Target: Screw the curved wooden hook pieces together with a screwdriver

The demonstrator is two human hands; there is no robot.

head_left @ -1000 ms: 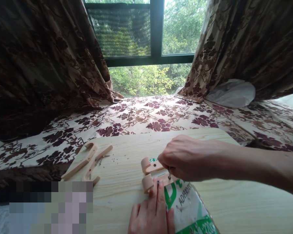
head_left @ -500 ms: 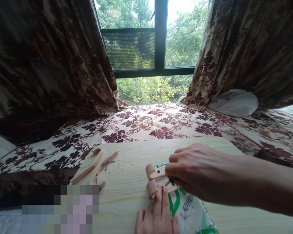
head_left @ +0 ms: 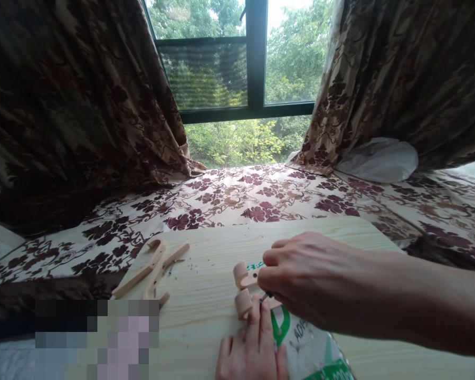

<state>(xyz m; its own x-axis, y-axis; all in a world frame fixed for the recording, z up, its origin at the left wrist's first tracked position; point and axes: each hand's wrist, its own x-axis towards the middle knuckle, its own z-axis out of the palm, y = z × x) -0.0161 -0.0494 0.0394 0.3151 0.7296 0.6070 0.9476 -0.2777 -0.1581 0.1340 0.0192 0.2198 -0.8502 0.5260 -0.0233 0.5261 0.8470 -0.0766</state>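
Note:
My left hand (head_left: 253, 343) lies with its fingers stretched out, their tips pressing on the nearer light wooden hook (head_left: 243, 303) by its screw hole. Above it, my right hand (head_left: 293, 269) is closed around a thin dark metal tool (head_left: 266, 296), mostly hidden by the fingers. The tool's tip points down at the spot beside my left fingertips; its exact kind cannot be seen. A second wooden hook (head_left: 241, 274) with a dark hole lies just beyond, partly covered by my right hand. Both hooks rest on a white and green printed packet (head_left: 312, 348).
More curved wooden hooks (head_left: 140, 277) lie at the left of the pale wooden board (head_left: 198, 327), with small screws (head_left: 174, 266) beside them. A floral cloth (head_left: 237, 195) spreads behind, below the window. A white plastic bag (head_left: 380, 161) sits at the back right.
My right hand has shifted slightly left, bringing the tool's tip to my left fingertips. The left hand stays on the nearer hook. The whole view has tilted a little.

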